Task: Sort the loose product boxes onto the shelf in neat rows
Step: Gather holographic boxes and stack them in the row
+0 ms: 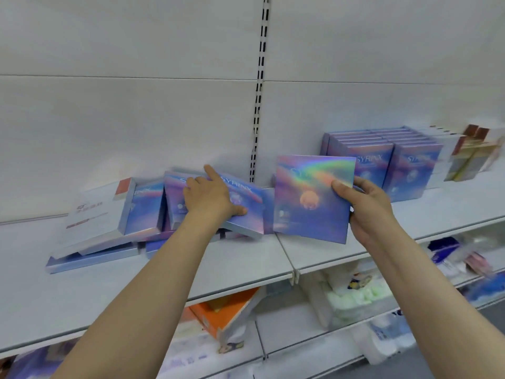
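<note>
Nearest the camera, I am seeing both bare forearms reaching up over the front edge of the grey shelf (240, 266). The right hand (367, 207) is gripping a holographic blue box (311, 198) by its right edge, thumb on the front face, holding it upright above the shelf. The left hand (211, 196) is resting on a tilted blue box (246, 203) in the loose pile (136, 214), thumb curling under its lower edge and forefinger pointing upward; the two hands are lying apart. Farther back on the right, matching boxes are standing in neat rows (382, 160), with white and brown cartons (461, 154) beside them. Behind everything, the white back panel (136, 77) is rising.
</note>
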Motion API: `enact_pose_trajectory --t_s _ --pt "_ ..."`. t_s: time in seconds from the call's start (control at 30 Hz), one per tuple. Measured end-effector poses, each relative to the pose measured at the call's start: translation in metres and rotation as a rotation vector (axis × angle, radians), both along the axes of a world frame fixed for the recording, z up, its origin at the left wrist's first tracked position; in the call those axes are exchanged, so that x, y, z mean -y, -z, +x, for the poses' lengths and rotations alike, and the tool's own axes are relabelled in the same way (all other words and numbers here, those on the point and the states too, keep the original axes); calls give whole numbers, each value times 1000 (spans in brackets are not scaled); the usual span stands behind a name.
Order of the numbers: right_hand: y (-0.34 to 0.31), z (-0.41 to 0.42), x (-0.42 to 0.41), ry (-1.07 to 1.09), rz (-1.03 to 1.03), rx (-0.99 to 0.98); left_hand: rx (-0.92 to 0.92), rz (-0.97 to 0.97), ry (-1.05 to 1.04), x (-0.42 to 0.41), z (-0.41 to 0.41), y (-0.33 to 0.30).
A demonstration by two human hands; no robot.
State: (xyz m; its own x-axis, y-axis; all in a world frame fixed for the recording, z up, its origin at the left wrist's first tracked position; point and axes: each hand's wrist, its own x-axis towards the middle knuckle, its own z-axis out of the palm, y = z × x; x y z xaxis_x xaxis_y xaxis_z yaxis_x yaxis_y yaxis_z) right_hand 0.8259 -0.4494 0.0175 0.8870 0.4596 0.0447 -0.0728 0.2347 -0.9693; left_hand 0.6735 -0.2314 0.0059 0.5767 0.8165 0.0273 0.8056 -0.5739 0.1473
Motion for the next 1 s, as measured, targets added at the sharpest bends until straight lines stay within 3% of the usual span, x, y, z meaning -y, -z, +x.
enact_pose_trajectory --t_s 0.2,0.4,0.57,0.8,1.0 --pt "-3 2 24 17 44 50 159 25 11 0 1 -1" --pt "10 11 50 18 45 81 684 -154 -28 22 -25 -6" --pt "16 47 71 20 12 66 923 -279 7 43 -28 -18" --pt "14 145 85 28 -37 128 1302 -540 27 78 23 -24" --pt "39 215 75 -67 -140 287 1426 -631 18 120 93 -20"
